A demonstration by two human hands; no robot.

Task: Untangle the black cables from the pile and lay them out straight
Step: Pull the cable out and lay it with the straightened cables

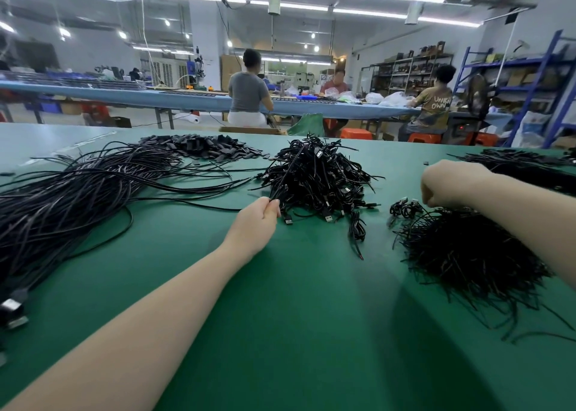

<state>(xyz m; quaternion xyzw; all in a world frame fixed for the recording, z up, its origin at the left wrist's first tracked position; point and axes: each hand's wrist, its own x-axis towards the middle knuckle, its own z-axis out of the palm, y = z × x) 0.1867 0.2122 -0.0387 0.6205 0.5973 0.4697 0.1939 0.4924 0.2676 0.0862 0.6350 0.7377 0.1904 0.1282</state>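
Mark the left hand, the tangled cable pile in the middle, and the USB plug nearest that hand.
left hand (261,213): head view, knuckles.
tangled cable pile (314,174): head view, heap's centre.
USB plug (288,221): head view, metal tip.

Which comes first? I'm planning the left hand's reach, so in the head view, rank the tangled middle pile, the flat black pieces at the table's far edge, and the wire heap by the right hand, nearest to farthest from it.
From the left hand:
1. Tangled middle pile, right at its fingertips.
2. Flat black pieces, behind it, to the left.
3. Wire heap, far to the right.
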